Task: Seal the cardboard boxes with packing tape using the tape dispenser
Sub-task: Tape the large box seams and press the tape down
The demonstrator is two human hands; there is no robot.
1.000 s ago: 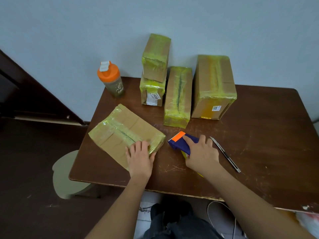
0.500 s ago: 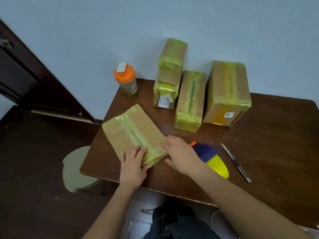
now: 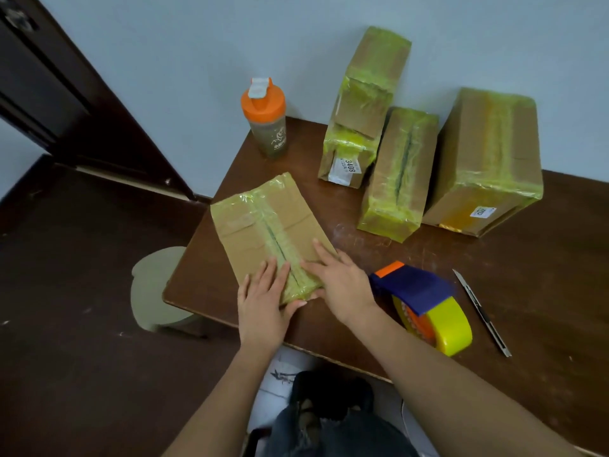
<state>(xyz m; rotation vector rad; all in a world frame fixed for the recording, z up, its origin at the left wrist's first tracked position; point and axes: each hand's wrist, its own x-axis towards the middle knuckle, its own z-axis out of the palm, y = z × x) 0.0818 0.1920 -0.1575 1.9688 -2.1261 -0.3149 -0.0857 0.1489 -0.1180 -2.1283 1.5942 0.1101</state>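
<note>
Having let go of the tape dispenser (image 3: 425, 301), the right hand (image 3: 339, 282) joins the left hand (image 3: 263, 301), flat fingers smoothing tape on the box (image 3: 263, 225); sealing looks nearly finished.

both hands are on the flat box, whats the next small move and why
Probably slide both hands along the flat box, pressing its yellow tape down. The tape already covers the seam, and the tape dispenser lies set down beside it.
</note>
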